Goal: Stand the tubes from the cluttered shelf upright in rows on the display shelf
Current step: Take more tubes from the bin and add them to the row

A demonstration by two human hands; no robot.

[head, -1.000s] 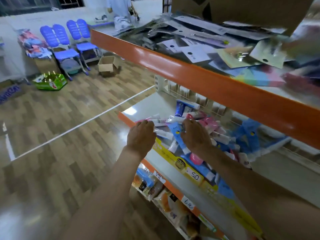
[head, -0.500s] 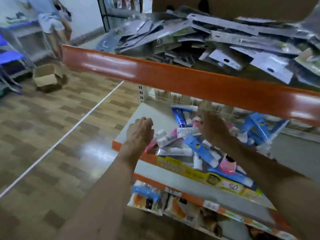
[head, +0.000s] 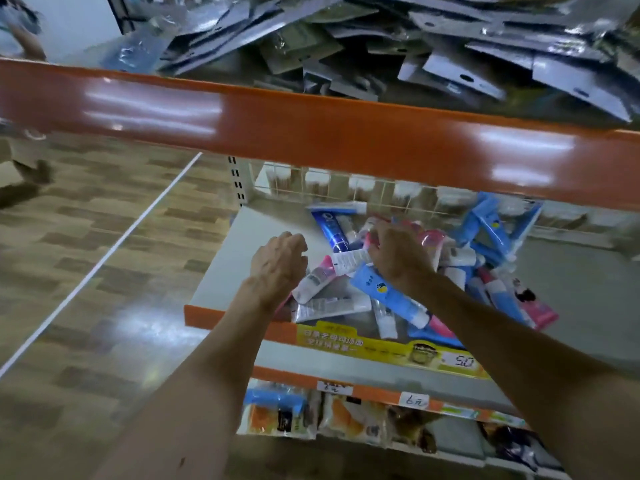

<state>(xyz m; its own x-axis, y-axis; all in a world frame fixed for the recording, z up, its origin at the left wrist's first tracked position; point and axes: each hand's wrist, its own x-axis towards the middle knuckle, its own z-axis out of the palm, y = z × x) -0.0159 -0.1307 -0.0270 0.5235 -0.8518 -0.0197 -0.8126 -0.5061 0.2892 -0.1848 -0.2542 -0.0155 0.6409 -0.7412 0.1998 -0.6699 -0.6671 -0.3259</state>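
The tubes [head: 457, 258] lie flat in a loose heap on the grey middle shelf [head: 239, 258], crossing one another at all angles, none of them upright. The heap fills the middle of the shelf and reaches back to the wire grid [head: 381, 188] behind it.

The right hand [head: 400, 258] sits on the left part of the heap, seen from the back, with its fingers curled down among the tubes. A white tube [head: 348, 262] pokes out leftward from beneath those fingers, and a light-blue tube [head: 388, 294] slants out from under the wrist toward the shelf's front edge. The fingertips are hidden, so whether this hand actually grips a tube cannot be told. A dark-blue tube [head: 330, 230] lies just beyond it, toward the back.

The left hand [head: 278, 263] is at the heap's left margin, partly above bare shelf, its fingers curled under. A pink-and-white tube [head: 317, 277] lies just to its right; whether the hand holds anything cannot be told either.

A yellow price strip [head: 363, 344] runs along the shelf's front. Above, an orange shelf edge [head: 311, 133] carries a jumble of flat grey packets [head: 450, 64]. Below are bagged goods [head: 280, 414], and wood-patterned floor [head: 104, 237] spreads out to the left.
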